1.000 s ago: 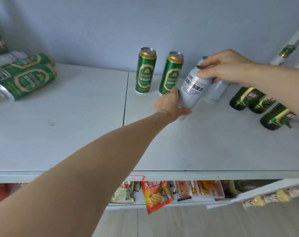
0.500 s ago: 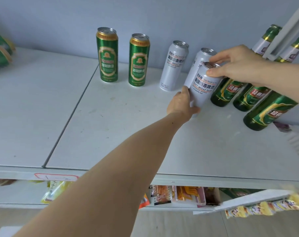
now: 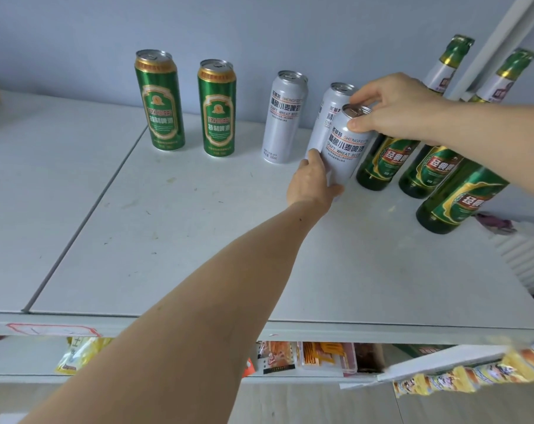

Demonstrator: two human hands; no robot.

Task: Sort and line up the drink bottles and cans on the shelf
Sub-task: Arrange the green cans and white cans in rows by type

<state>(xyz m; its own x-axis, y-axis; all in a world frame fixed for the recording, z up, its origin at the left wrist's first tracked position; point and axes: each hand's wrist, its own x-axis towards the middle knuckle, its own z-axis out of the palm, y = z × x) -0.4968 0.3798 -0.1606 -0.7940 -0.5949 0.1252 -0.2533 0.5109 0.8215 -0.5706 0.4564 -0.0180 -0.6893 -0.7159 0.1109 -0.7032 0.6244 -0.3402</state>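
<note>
Bare shelf (image 3: 198, 240) lower centre; right of centre, left hand (image 3: 313, 182) grips white can (image 3: 343, 151) base, right hand (image 3: 391, 108) pinches its rim.

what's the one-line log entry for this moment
left hand grips silver can base | right hand holds its top | green bottles beside
</note>
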